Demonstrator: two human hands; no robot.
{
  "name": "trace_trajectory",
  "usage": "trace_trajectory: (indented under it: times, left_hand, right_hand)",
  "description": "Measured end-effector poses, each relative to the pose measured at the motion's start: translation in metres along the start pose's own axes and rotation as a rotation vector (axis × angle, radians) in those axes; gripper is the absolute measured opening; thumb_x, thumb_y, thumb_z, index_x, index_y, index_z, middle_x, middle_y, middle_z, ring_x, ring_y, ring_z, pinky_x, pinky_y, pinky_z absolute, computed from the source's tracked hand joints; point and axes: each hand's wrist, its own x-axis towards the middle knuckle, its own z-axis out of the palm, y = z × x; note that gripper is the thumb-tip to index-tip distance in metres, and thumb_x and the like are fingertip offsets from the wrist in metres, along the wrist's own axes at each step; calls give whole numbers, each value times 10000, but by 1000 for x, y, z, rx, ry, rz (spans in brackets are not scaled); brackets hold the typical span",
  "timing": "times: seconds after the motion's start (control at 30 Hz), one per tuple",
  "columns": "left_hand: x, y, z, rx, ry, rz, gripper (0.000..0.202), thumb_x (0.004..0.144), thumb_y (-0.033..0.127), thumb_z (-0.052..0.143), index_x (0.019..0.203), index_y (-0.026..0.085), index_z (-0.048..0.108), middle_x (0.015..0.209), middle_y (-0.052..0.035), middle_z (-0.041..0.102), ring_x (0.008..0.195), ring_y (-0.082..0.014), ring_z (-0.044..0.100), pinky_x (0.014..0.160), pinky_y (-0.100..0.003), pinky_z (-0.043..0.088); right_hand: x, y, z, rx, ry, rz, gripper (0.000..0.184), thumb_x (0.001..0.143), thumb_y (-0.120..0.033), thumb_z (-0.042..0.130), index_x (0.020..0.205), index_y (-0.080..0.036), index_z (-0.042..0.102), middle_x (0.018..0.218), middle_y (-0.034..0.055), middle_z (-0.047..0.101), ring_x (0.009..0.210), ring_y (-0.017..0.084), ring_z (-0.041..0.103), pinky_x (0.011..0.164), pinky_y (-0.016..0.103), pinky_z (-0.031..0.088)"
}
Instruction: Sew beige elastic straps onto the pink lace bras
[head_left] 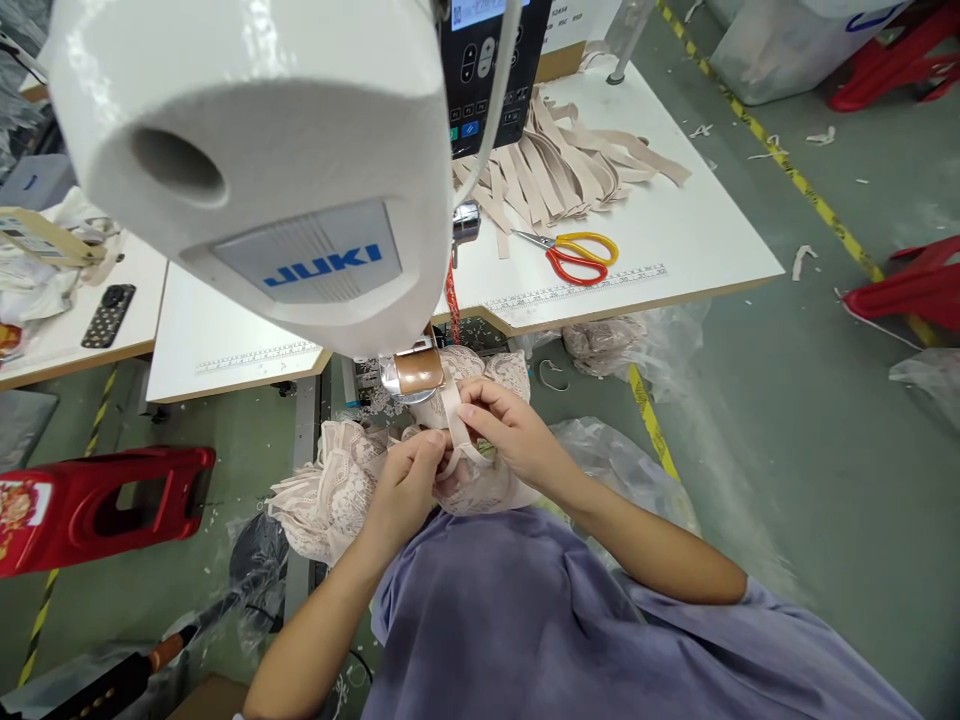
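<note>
Below the head of a white sewing machine [315,180], a pale beige strap [454,405] runs down from beside the metal and brown guard [418,373]. My right hand [510,425] pinches the strap from the right, thumb and forefinger together. On the other side my left hand [409,480] has thumb and fingertips closed at the strap's lower part, near a small loop. Under both hands lies a beige lace bra [484,487], partly covered by them. More lace bras [337,490] are heaped left of my left hand. The needle is hidden behind the guard.
On the white table [697,250] lie red-and-yellow scissors [574,257] and a pile of beige straps [570,165]. A control panel [487,80] stands behind. A phone [109,316] rests on the left table. Red stools [105,505] and plastic bags [600,470] are on the floor.
</note>
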Motion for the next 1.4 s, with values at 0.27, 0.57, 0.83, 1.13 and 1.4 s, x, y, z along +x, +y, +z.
trace_trajectory:
  times: [0.27,0.57,0.83,1.13,1.4]
  left_hand:
    - [1,0,2,88,89,10,385,906,412,572,619,182,461,560,58,388,523,-81,308,510,-246,248]
    - [-2,-3,-5,71,28,44,404,935,467,511,651,180,486,584,43,443,541,-92,370,535,-247,303]
    - [0,8,-9,120,152,169,414,933,424,521,608,189,420,563,52,379,540,-90,323,523,-249,262]
    - [1,10,-41,249,112,58,271,937,433,519,845,181,559,593,56,452,532,-98,414,515,-221,319]
    - [14,15,-42,404,282,223,299,931,255,492,1126,207,713,630,17,637,469,-90,460,473,-216,350]
  right_hand:
    - [-1,-1,0,-43,-30,-28,211,904,-384,580,802,-205,535,835,-5,517,646,105,499,619,255,447]
    - [1,-5,-2,-252,-150,-159,226,931,-397,592,852,-201,673,814,7,570,778,142,539,712,268,427]
    - [4,-14,7,-146,-108,-90,234,896,-434,612,857,-207,651,724,-5,570,613,124,520,575,262,440]
    - [52,-28,2,-177,134,-237,136,832,-327,636,876,-205,598,709,-29,523,589,103,466,567,240,416]
    - [93,-21,-4,-415,118,-340,63,824,-267,600,826,-207,616,918,50,620,836,182,578,798,337,509]
